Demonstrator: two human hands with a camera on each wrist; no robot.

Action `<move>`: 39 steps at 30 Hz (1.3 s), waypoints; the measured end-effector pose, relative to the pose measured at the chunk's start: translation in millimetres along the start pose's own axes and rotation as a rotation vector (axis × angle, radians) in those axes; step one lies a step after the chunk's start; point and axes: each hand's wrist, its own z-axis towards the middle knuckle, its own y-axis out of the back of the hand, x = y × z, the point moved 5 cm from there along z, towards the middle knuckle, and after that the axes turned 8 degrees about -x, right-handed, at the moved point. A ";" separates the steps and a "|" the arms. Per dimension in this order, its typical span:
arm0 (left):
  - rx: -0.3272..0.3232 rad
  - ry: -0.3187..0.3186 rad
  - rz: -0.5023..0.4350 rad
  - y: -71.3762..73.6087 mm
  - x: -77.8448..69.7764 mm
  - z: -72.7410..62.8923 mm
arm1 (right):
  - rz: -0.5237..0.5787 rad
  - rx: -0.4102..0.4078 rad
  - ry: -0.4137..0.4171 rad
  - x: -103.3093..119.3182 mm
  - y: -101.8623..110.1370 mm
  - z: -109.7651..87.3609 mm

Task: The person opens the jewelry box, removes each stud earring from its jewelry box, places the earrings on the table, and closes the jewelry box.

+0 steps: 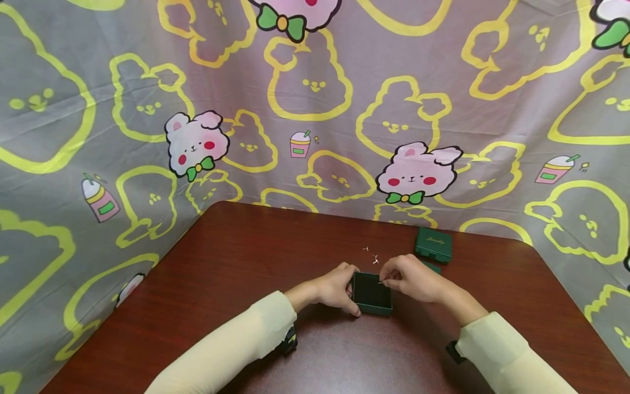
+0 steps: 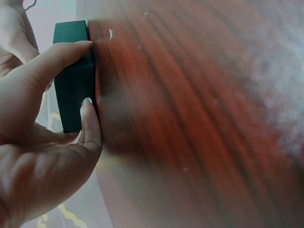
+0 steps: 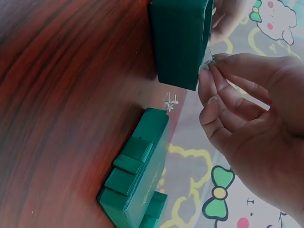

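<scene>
The left hand (image 1: 337,289) grips the left side of a small open green jewelry box (image 1: 373,310), its thumb at the near corner and its fingers at the far side. The box stands on the table with its dark inside facing up. Over the right rim, the right hand (image 1: 412,278) pinches a tiny stud earring (image 3: 212,57) between thumb and index finger, its thin pin pointing out. Several more small silvery studs (image 3: 171,102) lie on the table beyond the box. In the left wrist view the box wall (image 2: 73,90) hides the earring.
A green lid (image 1: 433,245) with gold lettering lies at the back right, with another green piece (image 1: 431,267) just in front, partly behind the right hand. The brown wooden table (image 1: 236,246) meets a patterned curtain (image 1: 334,131) at the back and sides.
</scene>
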 end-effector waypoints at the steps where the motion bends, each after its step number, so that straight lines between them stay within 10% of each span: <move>1: 0.000 0.000 0.002 -0.1 0.2 0.1 | 0.006 0.000 -0.002 -1.0 0.1 0.1; 39: -0.012 -0.006 0.003 -0.4 2.3 0.9 | 0.010 -0.072 -0.121 -40.4 10.4 23.7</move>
